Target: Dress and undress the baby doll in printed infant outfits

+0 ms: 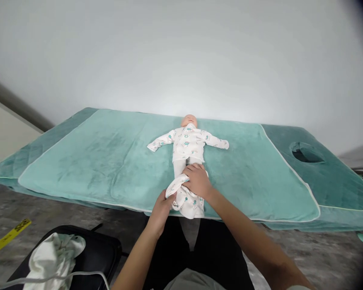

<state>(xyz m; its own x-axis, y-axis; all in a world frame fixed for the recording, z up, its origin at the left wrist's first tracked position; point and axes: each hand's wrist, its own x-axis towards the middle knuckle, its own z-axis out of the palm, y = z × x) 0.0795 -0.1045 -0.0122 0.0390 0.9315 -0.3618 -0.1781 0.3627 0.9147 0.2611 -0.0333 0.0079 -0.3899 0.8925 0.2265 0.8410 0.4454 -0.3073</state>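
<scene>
A baby doll (188,139) lies on its back on a teal towel (109,161), head toward the wall, arms spread, dressed in a white printed top. Both my hands work at its legs near the table's front edge. My left hand (161,207) grips the bunched white printed trousers (186,199) from the left side. My right hand (196,179) is closed over the same cloth from above, at the doll's lower legs. The doll's feet are hidden under the cloth and my hands.
The towel covers a darker teal massage table (335,177) with a face hole (306,153) at the right. A black stool (93,249) at lower left holds a crumpled white cloth (57,253). Yellow tape (9,237) lies on the grey floor. A white wall stands behind.
</scene>
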